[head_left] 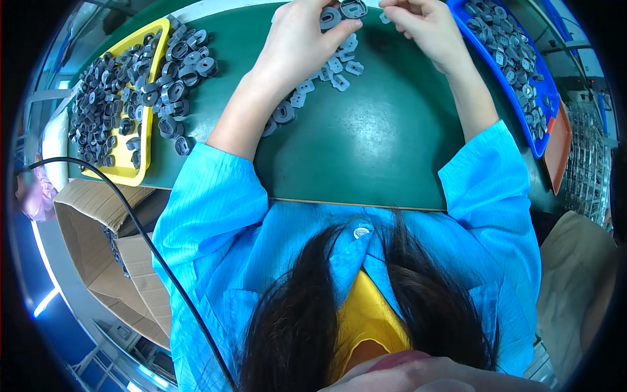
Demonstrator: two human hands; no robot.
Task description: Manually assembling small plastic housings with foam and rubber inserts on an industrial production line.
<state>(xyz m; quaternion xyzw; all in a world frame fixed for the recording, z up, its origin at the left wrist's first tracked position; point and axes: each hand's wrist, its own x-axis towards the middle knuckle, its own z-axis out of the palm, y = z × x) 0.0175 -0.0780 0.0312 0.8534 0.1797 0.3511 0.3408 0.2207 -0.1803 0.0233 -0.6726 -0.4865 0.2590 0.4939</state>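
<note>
My left hand point(297, 46) is closed at the top edge, its thumb and fingers around a dark grey oval plastic part point(353, 8). Another grey round part point(330, 17) shows against the same hand, between thumb and fingers. To the right, my right hand point(428, 29) pinches a small light grey plastic piece point(385, 18), held apart from the oval part. Some fingertips of both hands are cut off by the frame. Below my hands, several loose light grey pieces point(339, 81) lie on the green table point(366, 144). Beside my left wrist rest a few darker round parts point(283, 112).
A yellow tray point(147, 147) of dark grey parts stands at the left, with more parts point(173, 91) heaped beside it. On the right are a blue tray point(552, 98) of grey parts and an orange tray point(559, 153). An open cardboard box point(98, 242) sits lower left, near a black cable point(140, 225).
</note>
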